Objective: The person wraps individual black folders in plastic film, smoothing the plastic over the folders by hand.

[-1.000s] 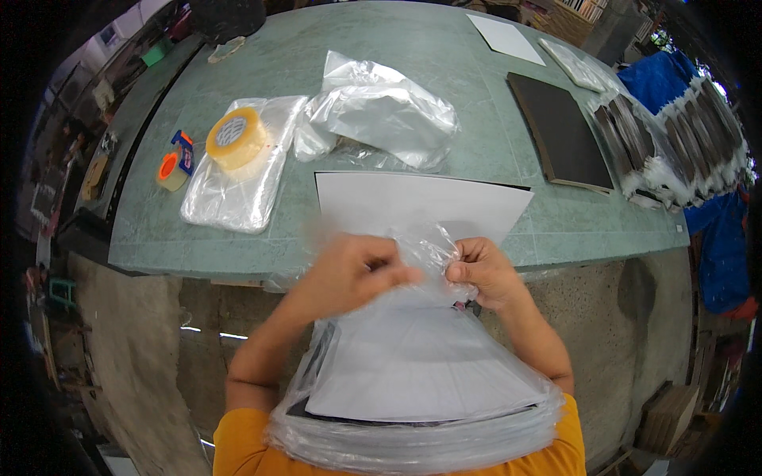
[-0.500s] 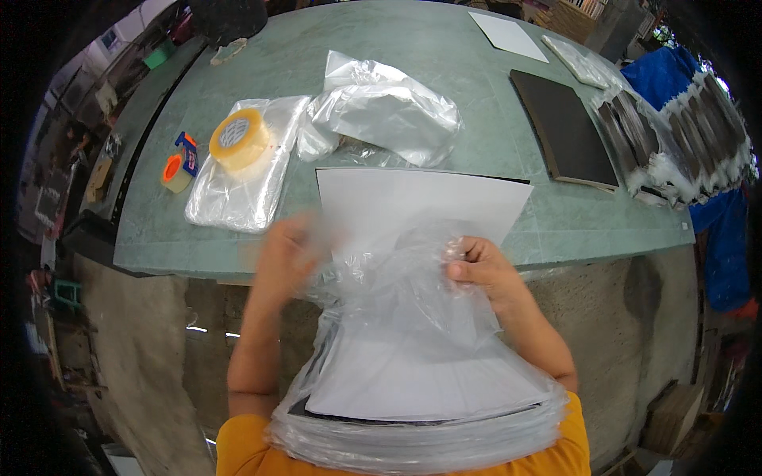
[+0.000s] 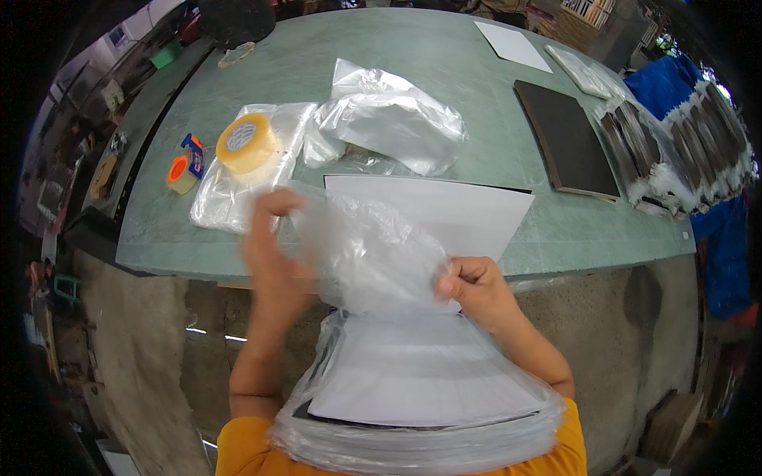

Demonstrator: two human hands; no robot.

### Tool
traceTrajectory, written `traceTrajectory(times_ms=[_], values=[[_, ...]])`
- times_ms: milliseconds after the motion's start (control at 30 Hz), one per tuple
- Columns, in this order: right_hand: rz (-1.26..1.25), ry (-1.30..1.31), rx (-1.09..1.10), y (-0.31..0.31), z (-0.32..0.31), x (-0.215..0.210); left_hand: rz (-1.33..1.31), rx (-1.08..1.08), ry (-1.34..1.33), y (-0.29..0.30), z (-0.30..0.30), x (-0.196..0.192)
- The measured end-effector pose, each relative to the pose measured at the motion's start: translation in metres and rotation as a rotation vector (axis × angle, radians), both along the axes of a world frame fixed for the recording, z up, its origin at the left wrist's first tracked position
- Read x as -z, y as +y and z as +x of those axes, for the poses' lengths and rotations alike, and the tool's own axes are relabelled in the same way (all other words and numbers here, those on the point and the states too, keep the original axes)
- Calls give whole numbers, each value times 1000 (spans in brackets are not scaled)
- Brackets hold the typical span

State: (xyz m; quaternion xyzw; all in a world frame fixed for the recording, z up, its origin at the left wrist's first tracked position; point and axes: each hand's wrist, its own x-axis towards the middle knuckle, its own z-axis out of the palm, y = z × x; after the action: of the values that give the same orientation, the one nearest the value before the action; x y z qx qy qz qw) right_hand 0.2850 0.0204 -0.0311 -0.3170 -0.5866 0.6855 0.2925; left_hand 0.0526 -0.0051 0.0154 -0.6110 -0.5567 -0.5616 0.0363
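A clear plastic bag [image 3: 377,250] spreads between my hands, crumpled and see-through. My right hand [image 3: 480,292] is closed, its thumb and fingers pinching the bag's right edge. Beside the bag's left edge, my left hand [image 3: 278,250] is smeared by motion, so its grip does not show. Behind the bag lies a white sheet [image 3: 476,210] with a thin black edge at its back, partly covered by the bag. Against my body, a thick stack of white sheets in clear plastic [image 3: 413,381] reaches up to the table's front edge.
On the green table [image 3: 270,59], a tape roll [image 3: 250,144] lies on folded plastic bags [image 3: 222,194], beside an orange-and-blue tape dispenser [image 3: 184,168]. Loose plastic [image 3: 397,119] sits behind my work. At right are a dark board [image 3: 565,143] and bundled dark packs [image 3: 675,151].
The bag has been raised and spread over the white sheet, baring more of the near stack. My left hand has moved up and slightly left; my right hand is slightly lower, still pinching the bag.
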Motion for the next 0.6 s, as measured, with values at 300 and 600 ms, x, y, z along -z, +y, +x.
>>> traceTrajectory(times_ms=[300, 600], values=[[-22, 323, 288, 5, 2, -13, -562, 852, -303, -22, 39, 5], [272, 97, -875, -9, -3, -17, -721, 979, -905, -10, 20, -7]])
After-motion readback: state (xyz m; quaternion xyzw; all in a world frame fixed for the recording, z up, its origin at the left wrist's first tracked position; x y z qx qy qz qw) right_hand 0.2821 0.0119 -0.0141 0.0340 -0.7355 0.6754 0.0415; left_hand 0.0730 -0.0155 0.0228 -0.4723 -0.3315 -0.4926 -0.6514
